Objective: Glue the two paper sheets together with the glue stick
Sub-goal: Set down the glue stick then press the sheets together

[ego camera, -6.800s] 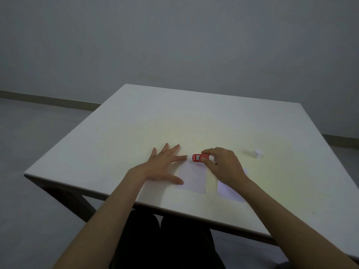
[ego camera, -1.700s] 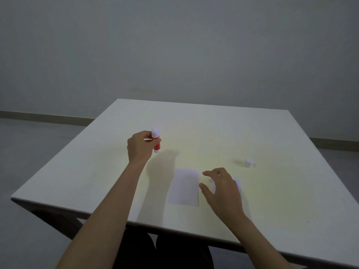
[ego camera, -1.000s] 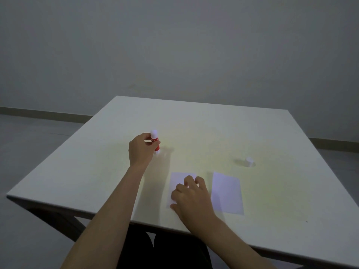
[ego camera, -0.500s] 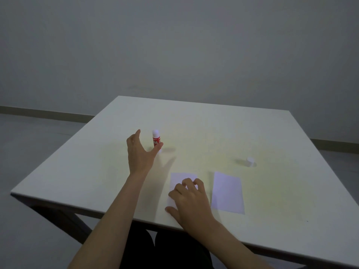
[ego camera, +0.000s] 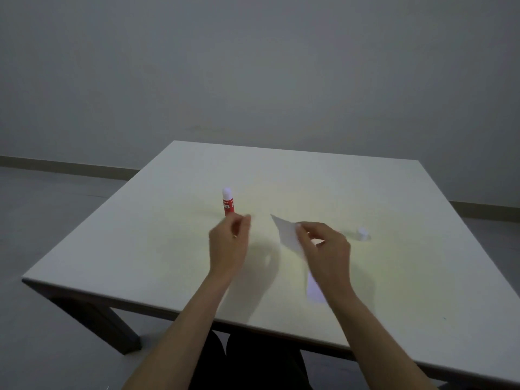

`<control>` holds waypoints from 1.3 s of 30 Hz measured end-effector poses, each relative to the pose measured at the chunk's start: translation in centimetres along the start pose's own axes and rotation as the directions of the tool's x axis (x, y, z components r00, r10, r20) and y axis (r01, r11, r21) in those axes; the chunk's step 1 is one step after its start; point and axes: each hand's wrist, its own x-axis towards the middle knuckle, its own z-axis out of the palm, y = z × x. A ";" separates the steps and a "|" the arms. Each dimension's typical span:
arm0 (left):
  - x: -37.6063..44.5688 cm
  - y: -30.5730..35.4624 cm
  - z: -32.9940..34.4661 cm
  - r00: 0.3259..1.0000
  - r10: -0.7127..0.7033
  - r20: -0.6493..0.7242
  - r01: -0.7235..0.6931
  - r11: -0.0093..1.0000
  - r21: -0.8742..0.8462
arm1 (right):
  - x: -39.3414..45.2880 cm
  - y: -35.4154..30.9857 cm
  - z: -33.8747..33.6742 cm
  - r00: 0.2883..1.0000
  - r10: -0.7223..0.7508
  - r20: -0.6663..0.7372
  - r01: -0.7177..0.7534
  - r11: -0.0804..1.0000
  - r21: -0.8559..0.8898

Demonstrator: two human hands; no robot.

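head view | right hand (ego camera: 326, 250) pinches a white paper sheet (ego camera: 287, 233), lifted off the table (ego camera: 157, 249) and tilted | left hand (ego camera: 229, 244) loosely curled, holding nothing, just in front of the upright red glue stick (ego camera: 228, 204) | second sheet (ego camera: 314, 291) flat, mostly hidden under right wrist | white cap (ego camera: 362, 233) at right, well apart

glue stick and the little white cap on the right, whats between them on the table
In the head view, between the upright glue stick and the cap, the right hand holds a lifted paper sheet above the table; the tabletop beneath looks bare.
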 end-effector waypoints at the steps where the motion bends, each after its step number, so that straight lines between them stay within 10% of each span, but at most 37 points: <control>1: -0.9 0.3 0.5 0.996 -0.033 0.084 0.033 0.999 0.003 | 0.6 0.1 -0.5 0.987 0.160 -0.010 -0.156 0.973 0.171; 4: -2.9 0.8 1.9 0.959 -0.176 0.224 0.191 0.981 -0.045 | 1.2 0.8 -1.7 0.859 0.505 0.078 -0.462 0.703 0.541; 8: -4.1 2.0 3.2 0.888 -0.304 0.344 0.389 0.896 -0.213 | 0.2 1.3 -1.9 0.799 0.590 0.119 -0.502 0.544 0.673; 19: -3.3 3.4 3.2 0.926 -0.262 0.272 0.331 0.909 -0.254 | -0.9 1.6 -4.3 0.931 0.358 0.067 -0.356 0.856 0.376; 26: -3.0 4.1 3.2 0.848 -0.383 0.367 0.509 0.783 -0.358 | -0.5 3.0 -6.7 0.811 0.406 0.422 -0.564 0.737 0.374; 39: -3.9 4.3 5.1 0.809 -0.338 0.481 0.448 0.885 -0.130 | 1.3 4.9 -9.8 0.833 0.436 0.341 -0.518 0.831 0.202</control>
